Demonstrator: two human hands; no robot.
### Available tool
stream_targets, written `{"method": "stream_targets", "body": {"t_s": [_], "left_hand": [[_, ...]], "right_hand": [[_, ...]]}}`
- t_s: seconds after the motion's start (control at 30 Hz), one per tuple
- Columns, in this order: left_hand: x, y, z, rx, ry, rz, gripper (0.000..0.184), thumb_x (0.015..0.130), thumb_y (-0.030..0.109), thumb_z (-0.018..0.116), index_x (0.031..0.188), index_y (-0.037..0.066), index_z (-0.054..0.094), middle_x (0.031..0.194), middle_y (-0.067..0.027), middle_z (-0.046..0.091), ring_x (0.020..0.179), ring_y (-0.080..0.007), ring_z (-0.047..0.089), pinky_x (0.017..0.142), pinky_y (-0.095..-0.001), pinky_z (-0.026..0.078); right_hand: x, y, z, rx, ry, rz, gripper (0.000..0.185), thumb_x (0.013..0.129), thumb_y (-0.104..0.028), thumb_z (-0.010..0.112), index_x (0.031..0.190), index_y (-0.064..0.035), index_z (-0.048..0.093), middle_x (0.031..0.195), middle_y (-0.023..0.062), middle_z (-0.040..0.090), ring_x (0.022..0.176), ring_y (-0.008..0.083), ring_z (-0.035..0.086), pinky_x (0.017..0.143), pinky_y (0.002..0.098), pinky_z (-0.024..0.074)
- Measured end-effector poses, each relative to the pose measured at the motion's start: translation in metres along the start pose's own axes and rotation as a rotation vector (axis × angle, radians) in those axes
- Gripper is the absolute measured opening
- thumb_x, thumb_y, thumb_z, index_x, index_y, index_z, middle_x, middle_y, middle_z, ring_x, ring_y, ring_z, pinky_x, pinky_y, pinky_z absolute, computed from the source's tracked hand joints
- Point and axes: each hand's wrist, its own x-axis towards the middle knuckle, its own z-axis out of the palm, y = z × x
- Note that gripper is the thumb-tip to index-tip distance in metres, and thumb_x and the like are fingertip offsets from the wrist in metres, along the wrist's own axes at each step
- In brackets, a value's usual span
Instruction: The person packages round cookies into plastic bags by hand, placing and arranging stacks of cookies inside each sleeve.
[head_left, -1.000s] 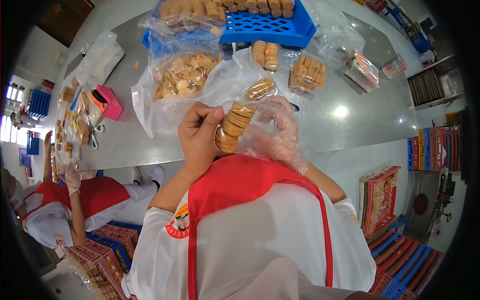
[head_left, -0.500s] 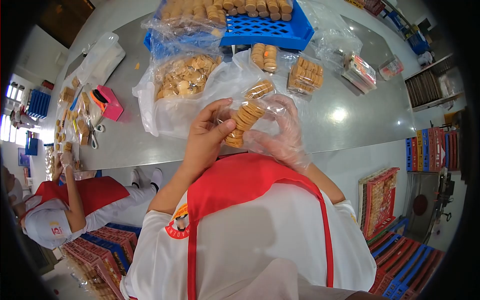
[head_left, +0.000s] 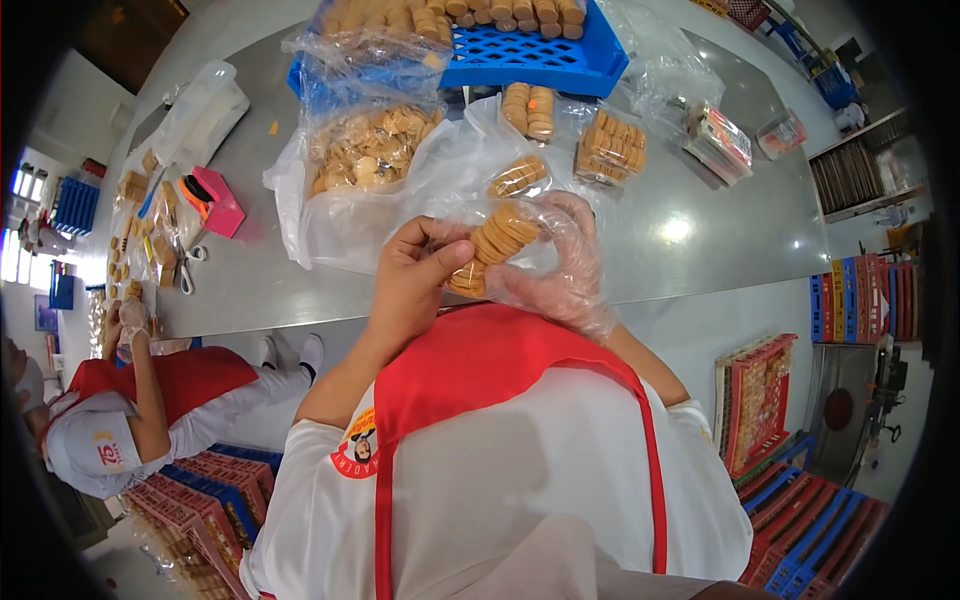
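Note:
Round tan cookies (head_left: 503, 234) lie stacked inside a thin clear plastic bag in front of my red apron. My bare left hand (head_left: 415, 268) pinches the bag from the left, its thumb pressed over the lower cookies. On the other side, my right hand (head_left: 568, 262) wears a clear plastic glove and curls round the bag's right side, thumb and fingers against plastic and cookies. Just beyond my hands, another small pack of cookies (head_left: 518, 177) rests on white plastic sheeting (head_left: 345, 226). A large clear bag of broken cookie pieces (head_left: 368, 150) sits at its left.
A blue crate (head_left: 540, 62) with cookie rows stands at the table's back. Wrapped cookie packs (head_left: 610, 147) and a stack of labels (head_left: 718, 145) lie right of it. Scissors (head_left: 190, 268) and a pink holder (head_left: 218, 203) are left. A co-worker (head_left: 150, 400) works at far left.
The upper cookies in the bag have tilted a little to the right, and the stack looks shorter. Both hands keep nearly the same place and hold.

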Motion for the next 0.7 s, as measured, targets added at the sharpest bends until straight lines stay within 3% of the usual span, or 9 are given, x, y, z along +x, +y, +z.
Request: {"method": "stream_targets", "body": {"t_s": [0.17,0.37,0.47,0.57,0.6,0.7], "left_hand": [[0.002,0.003,0.005,-0.111,0.044,-0.005,0.017,0.089,-0.002,0.068,0.104,0.000,0.060,0.107,-0.0130,0.068,0.099,-0.0181,0.066,0.090,-0.0324,0.053],[0.003,0.000,0.000,-0.090,-0.008,-0.048,0.016,0.089,-0.002,0.067,0.104,0.000,0.060,0.107,-0.0118,0.068,0.099,-0.0183,0.066,0.089,-0.0323,0.055],[0.003,0.008,-0.007,-0.094,0.059,0.000,0.014,0.091,0.003,0.067,0.104,0.001,0.061,0.106,-0.0122,0.068,0.099,-0.0199,0.066,0.087,-0.0337,0.055],[0.009,0.026,-0.045,-0.132,0.077,0.149,0.015,0.092,0.010,0.066,0.105,0.002,0.063,0.106,-0.0134,0.068,0.100,-0.0234,0.067,0.086,-0.0368,0.056],[0.007,0.033,-0.053,-0.161,0.144,0.169,0.016,0.093,0.012,0.065,0.106,0.003,0.063,0.107,-0.0142,0.068,0.100,-0.0249,0.067,0.086,-0.0376,0.056],[0.002,0.049,-0.067,-0.256,0.290,0.199,0.019,0.094,0.016,0.064,0.108,0.003,0.063,0.111,-0.0160,0.067,0.101,-0.0291,0.067,0.085,-0.0396,0.057]], "right_hand": [[0.003,-0.004,0.000,-0.017,0.010,-0.012,0.072,0.059,-0.032,0.093,0.123,-0.0128,0.063,0.120,0.0126,0.054,0.108,0.0292,0.060,0.087,0.0400,0.0536],[0.003,0.000,0.000,-0.013,-0.056,0.014,0.070,0.060,-0.023,0.091,0.123,-0.0108,0.063,0.120,0.0117,0.054,0.107,0.0296,0.060,0.091,0.0389,0.0514],[0.004,-0.004,-0.009,0.139,-0.011,0.097,0.068,0.064,-0.016,0.087,0.125,-0.0067,0.059,0.118,0.0096,0.055,0.107,0.0252,0.060,0.094,0.0354,0.0493],[0.003,0.003,-0.010,0.736,0.198,0.424,0.067,0.067,-0.011,0.083,0.126,-0.0023,0.054,0.114,0.0077,0.056,0.106,0.0207,0.059,0.091,0.0327,0.0487],[0.004,0.009,-0.014,0.716,0.211,0.385,0.062,0.071,-0.008,0.079,0.126,-0.0008,0.051,0.110,0.0067,0.056,0.104,0.0164,0.058,0.087,0.0310,0.0485],[0.001,0.036,-0.013,0.314,0.054,0.398,0.060,0.072,-0.014,0.078,0.125,-0.0009,0.052,0.111,0.0109,0.058,0.101,0.0224,0.060,0.086,0.0346,0.0490]]}}
